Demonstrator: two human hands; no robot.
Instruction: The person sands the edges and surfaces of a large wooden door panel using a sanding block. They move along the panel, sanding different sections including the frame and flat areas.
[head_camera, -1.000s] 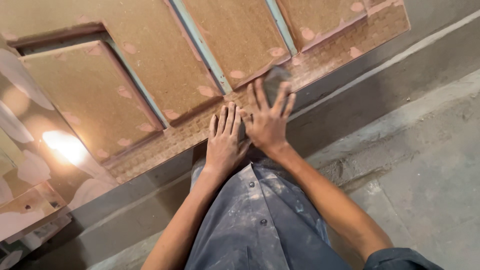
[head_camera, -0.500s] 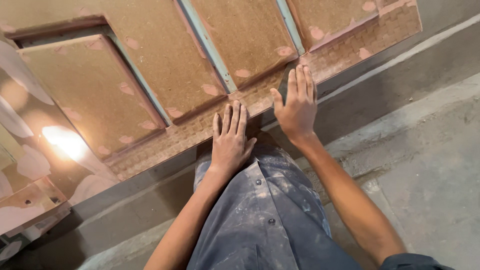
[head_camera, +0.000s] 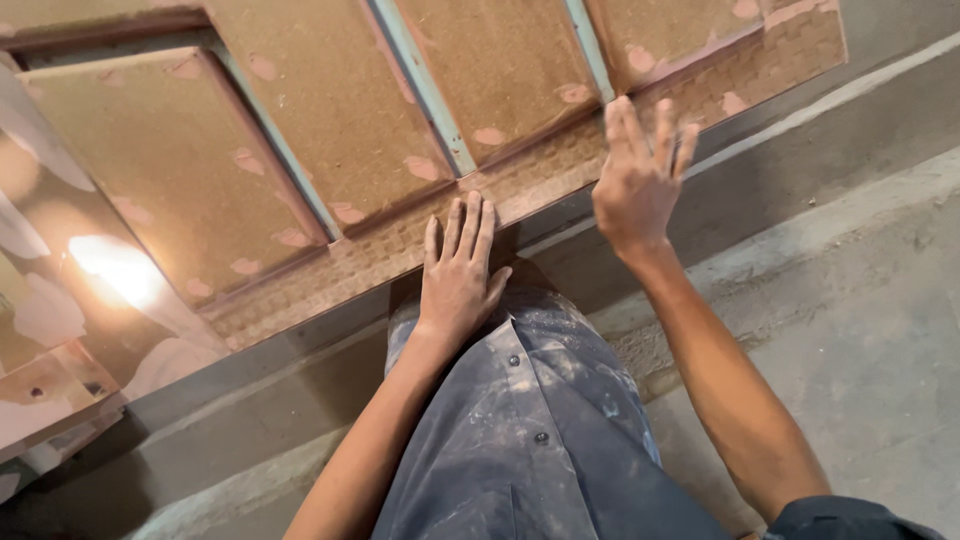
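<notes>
Seen from above, a person leans over a large brown panelled door (head_camera: 330, 150) lying flat, its raised panels dotted with pale filler patches and its near edge carved in a small woven pattern. The left hand (head_camera: 458, 270) lies flat and open on that carved border, fingers together and pointing away, gripping nothing; it has stayed in the same spot over the last second. The right hand (head_camera: 640, 180) has changed: a second ago it was pressed beside the left hand over something grey and blurred, and now it has slid well off to the right along the border, fingers spread wide and empty, over the patterned strip near the far right panel. Whether it touches the wood cannot be told. The sweep suggests the border is being felt or rubbed along its length. A dusty grey shirt (head_camera: 540, 420) fills the near centre, and bare concrete floor (head_camera: 860, 330) lies to the right.
</notes>
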